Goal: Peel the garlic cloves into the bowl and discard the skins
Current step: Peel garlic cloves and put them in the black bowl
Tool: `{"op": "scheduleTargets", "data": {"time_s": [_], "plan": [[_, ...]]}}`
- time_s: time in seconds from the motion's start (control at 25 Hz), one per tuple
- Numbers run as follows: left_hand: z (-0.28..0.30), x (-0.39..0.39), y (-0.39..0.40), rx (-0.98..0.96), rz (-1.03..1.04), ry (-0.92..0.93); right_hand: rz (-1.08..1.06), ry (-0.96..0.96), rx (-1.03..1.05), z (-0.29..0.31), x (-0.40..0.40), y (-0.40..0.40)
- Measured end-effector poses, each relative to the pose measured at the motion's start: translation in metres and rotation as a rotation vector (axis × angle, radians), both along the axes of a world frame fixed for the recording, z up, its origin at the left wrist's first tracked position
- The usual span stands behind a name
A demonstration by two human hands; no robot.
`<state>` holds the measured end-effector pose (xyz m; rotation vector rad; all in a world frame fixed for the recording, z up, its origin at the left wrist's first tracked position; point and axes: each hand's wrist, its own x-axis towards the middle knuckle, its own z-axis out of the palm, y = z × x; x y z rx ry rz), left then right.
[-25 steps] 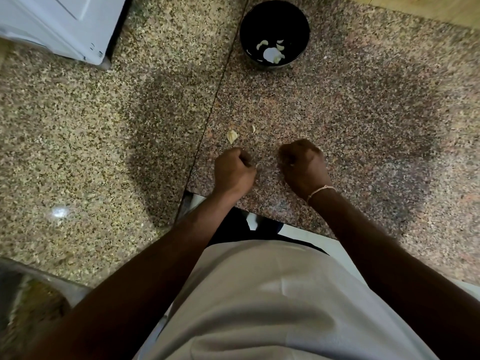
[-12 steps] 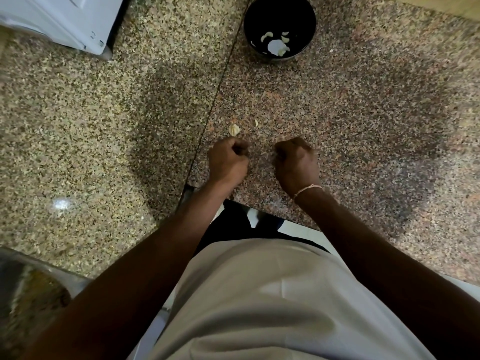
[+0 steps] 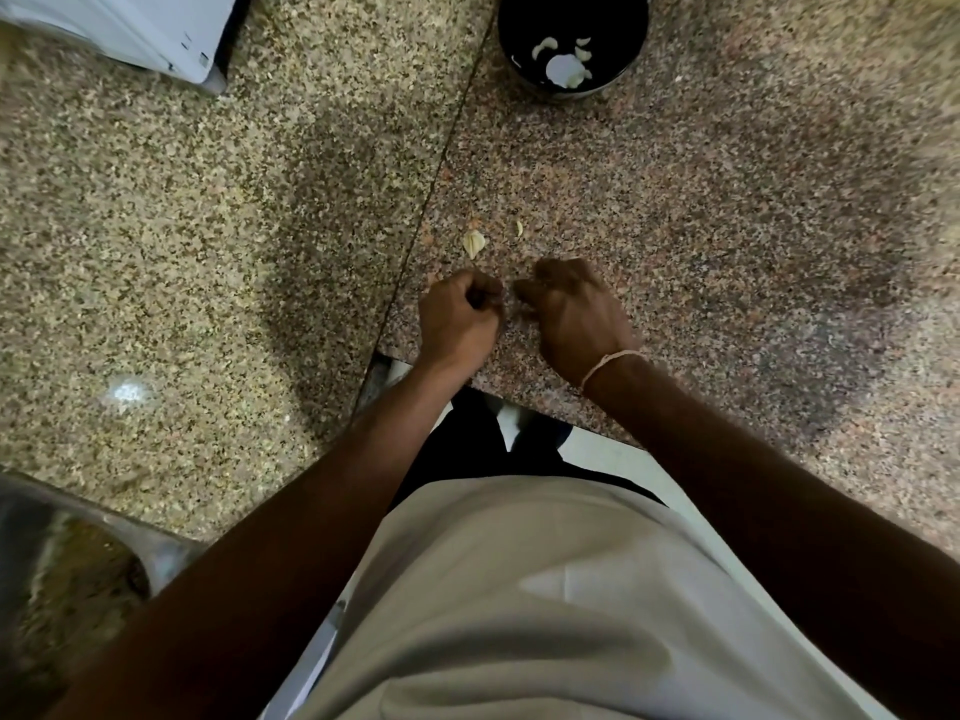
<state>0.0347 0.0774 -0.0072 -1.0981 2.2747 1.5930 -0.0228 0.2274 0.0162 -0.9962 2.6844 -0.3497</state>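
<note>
The black bowl (image 3: 572,41) sits at twelve o'clock on the speckled counter, cut by the top edge, with a few pale peeled cloves (image 3: 563,65) inside. Well below it, near centre, a papery skin (image 3: 473,243) lies flat, a smaller scrap (image 3: 519,228) at its three o'clock.

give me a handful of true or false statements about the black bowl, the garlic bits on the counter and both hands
1. The round black bowl holds pale peeled garlic cloves. True.
2. The bowl sits between the two hands. False: it stands at the far edge of the speckled granite counter, well beyond them.
3. Two small pale garlic skin scraps lie on the counter just beyond the left hand. True.
4. The right hand lies flat with its fingers spread. False: its fingers are curled, close to the left hand.
5. A thin pale wrist band is on the left wrist. False: it is on the right wrist.
</note>
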Motion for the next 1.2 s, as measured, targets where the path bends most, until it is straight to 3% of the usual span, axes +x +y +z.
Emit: {"op": "scheduleTargets", "data": {"time_s": [0.28,0.4,0.48,0.6,0.68,0.76,0.92,1.2], "plan": [[0.005,0.005,0.0,-0.036,-0.023,-0.013,0.282,0.137,0.053,-0.012,-0.002,0.014],[0.005,0.006,0.001,-0.085,-0.067,-0.017,0.292,0.167,0.014,-0.015,-0.006,0.02],[0.007,0.007,0.004,-0.155,-0.117,-0.001,0.16,0.133,-0.082,-0.016,-0.009,0.024],[0.01,0.006,0.011,-0.294,-0.213,0.029,-0.356,-0.042,-0.412,-0.016,-0.012,0.031],[0.012,0.001,0.016,-0.348,-0.277,0.047,-0.799,-0.435,-0.638,-0.015,-0.016,0.035],[0.014,-0.005,0.023,-0.386,-0.339,0.062,-1.057,-0.837,-0.888,-0.012,-0.018,0.039],[0.015,-0.016,0.033,-0.458,-0.428,0.133,-1.187,-1.061,-1.12,-0.004,-0.018,0.044],[0.013,-0.034,0.036,-0.583,-0.609,0.106,-1.244,-1.038,-1.155,-0.001,-0.014,0.044]]}}
